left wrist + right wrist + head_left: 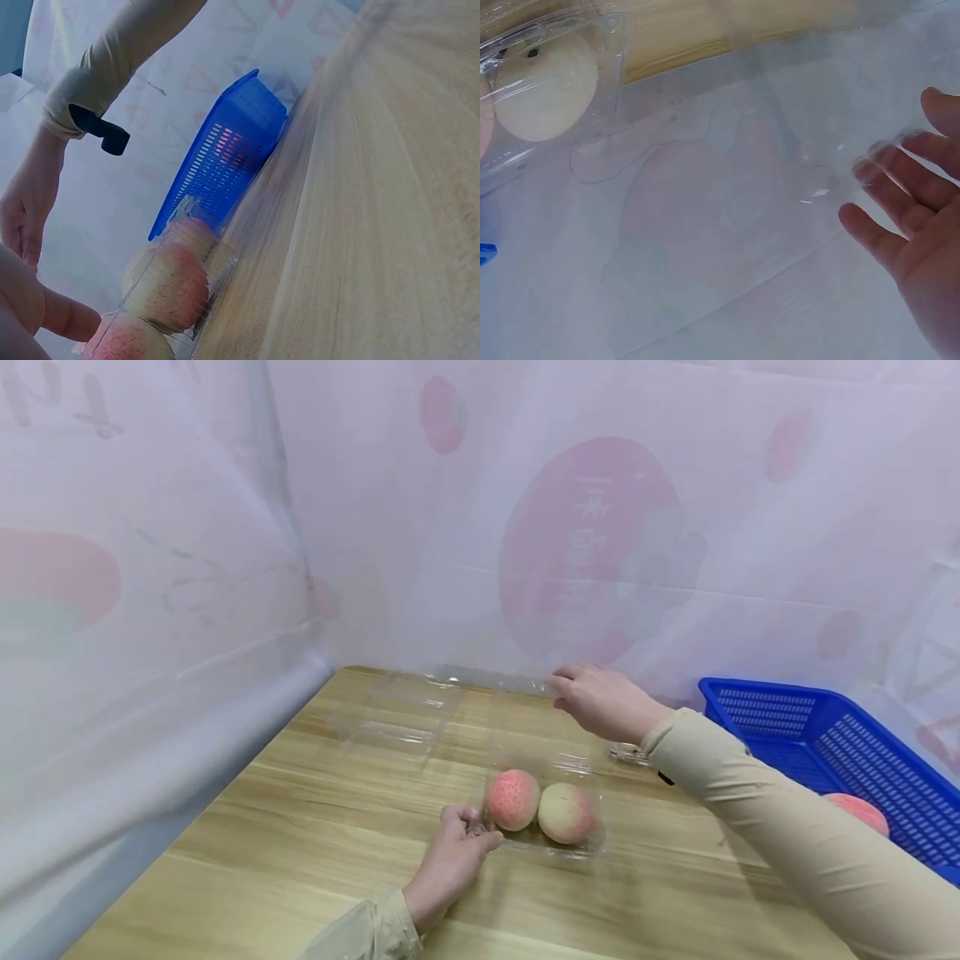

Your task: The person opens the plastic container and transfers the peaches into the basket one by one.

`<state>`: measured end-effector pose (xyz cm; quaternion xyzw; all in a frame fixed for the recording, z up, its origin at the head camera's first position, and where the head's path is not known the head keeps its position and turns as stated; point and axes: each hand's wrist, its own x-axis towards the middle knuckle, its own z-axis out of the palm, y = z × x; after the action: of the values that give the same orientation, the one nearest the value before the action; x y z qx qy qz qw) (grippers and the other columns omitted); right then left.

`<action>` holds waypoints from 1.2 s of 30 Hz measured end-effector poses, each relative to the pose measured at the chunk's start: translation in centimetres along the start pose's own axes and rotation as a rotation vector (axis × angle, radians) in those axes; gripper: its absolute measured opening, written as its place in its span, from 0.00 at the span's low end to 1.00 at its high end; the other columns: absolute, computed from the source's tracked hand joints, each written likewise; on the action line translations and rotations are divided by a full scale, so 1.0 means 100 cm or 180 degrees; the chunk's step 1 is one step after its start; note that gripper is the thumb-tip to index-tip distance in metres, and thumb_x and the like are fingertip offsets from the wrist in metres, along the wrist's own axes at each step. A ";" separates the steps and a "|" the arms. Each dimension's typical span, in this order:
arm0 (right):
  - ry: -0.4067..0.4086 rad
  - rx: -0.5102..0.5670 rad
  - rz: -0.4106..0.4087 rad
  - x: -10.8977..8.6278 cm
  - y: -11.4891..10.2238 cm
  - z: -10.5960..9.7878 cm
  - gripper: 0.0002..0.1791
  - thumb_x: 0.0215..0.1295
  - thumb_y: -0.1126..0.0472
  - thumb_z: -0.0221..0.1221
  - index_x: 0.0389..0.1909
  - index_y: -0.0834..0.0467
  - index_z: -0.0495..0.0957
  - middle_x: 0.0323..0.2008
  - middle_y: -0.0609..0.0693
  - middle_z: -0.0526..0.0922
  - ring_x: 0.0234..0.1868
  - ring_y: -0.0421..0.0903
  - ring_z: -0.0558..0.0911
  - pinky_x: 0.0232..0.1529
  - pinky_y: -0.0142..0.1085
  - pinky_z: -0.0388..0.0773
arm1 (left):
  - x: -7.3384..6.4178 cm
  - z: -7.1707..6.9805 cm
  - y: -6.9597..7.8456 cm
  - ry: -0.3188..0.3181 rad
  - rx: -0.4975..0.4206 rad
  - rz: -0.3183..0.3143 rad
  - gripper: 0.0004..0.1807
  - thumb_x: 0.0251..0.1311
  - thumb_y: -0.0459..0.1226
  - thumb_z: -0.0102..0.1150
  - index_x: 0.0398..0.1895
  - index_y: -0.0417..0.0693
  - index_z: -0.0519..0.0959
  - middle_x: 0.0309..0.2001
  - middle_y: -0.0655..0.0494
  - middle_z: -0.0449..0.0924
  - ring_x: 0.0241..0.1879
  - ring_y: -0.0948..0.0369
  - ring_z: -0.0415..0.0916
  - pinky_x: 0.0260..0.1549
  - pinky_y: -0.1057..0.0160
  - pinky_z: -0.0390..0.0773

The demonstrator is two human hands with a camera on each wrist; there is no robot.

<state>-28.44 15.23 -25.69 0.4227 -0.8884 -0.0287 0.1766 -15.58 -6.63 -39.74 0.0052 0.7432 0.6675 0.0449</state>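
A clear plastic clamshell box (pixel 551 850) lies on the wooden table, its lid (pixel 525 714) raised at the back. Two peaches, one pink (pixel 513 800) and one pale with a pink blush (pixel 566 814), sit side by side in its base. My left hand (pixel 448 868) pinches the box's near left corner between thumb and fingers. At the lid's upper edge is my right hand (pixel 606 700); its fingers (pixel 911 199) are spread and the fingertips meet the clear plastic in the right wrist view. The left wrist view shows peaches (pixel 176 289) behind the box's clear wall.
Another clear plastic box (pixel 397 718) stands at the back left. To the right is a blue basket (pixel 772 727) with a peach (pixel 858 812) in it, partly behind my right sleeve. A printed white sheet (pixel 420 568) hangs behind the table and along its left.
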 end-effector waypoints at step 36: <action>0.0400 0.2294 0.1002 -0.054 -0.033 0.025 0.28 0.64 0.53 0.66 0.61 0.61 0.74 0.58 0.54 0.78 0.57 0.54 0.77 0.56 0.50 0.74 | -0.007 0.002 0.001 -0.0021 -0.0001 -0.0003 0.22 0.59 0.32 0.61 0.48 0.34 0.60 0.44 0.45 0.64 0.45 0.52 0.66 0.46 0.55 0.71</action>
<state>-23.69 16.97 -30.29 0.3172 -0.8830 0.3381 0.0732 -14.91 -6.51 -39.58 0.0071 0.7430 0.6676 0.0477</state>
